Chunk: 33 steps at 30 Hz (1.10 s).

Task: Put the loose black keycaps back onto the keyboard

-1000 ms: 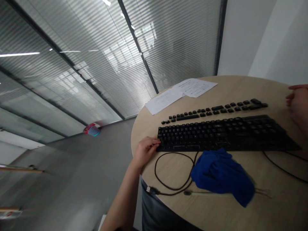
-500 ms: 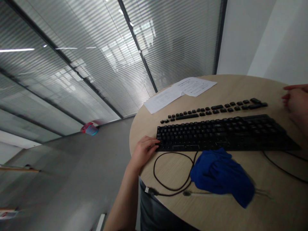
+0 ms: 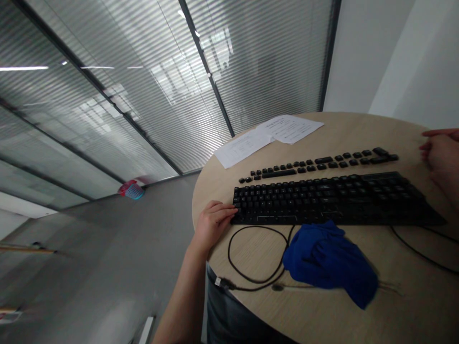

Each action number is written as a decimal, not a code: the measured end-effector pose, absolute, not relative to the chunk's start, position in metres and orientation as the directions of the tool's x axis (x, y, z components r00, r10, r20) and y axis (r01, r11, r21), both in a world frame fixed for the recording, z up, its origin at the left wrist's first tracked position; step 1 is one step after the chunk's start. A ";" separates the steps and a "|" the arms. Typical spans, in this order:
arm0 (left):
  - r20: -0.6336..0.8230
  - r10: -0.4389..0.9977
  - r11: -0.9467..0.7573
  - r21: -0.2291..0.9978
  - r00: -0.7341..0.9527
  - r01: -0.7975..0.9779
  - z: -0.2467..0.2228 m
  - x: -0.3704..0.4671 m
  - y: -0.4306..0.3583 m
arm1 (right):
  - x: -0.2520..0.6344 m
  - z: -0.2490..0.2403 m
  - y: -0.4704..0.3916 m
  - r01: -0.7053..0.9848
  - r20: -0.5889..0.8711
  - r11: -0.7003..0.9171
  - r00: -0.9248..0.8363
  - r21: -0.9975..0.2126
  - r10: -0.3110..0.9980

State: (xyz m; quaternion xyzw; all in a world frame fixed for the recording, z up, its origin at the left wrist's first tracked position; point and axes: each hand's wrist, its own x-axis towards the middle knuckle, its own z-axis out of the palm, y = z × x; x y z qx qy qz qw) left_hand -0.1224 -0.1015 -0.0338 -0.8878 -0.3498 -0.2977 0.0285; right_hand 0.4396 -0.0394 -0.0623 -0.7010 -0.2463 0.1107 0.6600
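On the table lies a black keyboard (image 3: 308,200) with rows of keys and some gaps in its near rows. My left hand (image 3: 214,220) is at its left end, fingertips on the corner and thumb close by, closed on that edge. At the far right of the view my right hand (image 3: 442,150) hovers over the table, apart from the keyboard, one finger stretched out and the others curled. No object shows in it. Behind the keyboard, loose black keycaps (image 3: 324,160) stand in two rows, with a long space bar (image 3: 279,174) among them.
A crumpled blue cloth (image 3: 330,263) lies before the keyboard, partly over a thin brush-like stick (image 3: 304,287). A looped black USB cable (image 3: 229,248) is beside it. Printed papers (image 3: 268,138) rest at the table's (image 3: 358,122) far edge. A basket (image 3: 133,189) stands on the floor.
The view has shifted very slightly. My left hand stays at the keyboard's left end, and my right hand remains at the right edge of the view.
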 end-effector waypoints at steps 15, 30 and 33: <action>0.548 0.606 -0.733 0.102 0.577 0.672 -0.029 -0.118 -0.107 | 0.457 -0.078 -0.031 0.220 0.213 0.042 0.852 -0.975 0.478; 0.547 0.614 -0.725 0.108 0.568 0.680 -0.030 -0.118 -0.106 | 0.452 -0.067 -0.038 0.190 0.184 0.036 0.861 -0.981 0.474; 0.546 0.610 -0.727 0.099 0.574 0.679 -0.028 -0.116 -0.106 | 0.453 -0.068 -0.037 0.187 0.181 0.035 0.866 -0.982 0.465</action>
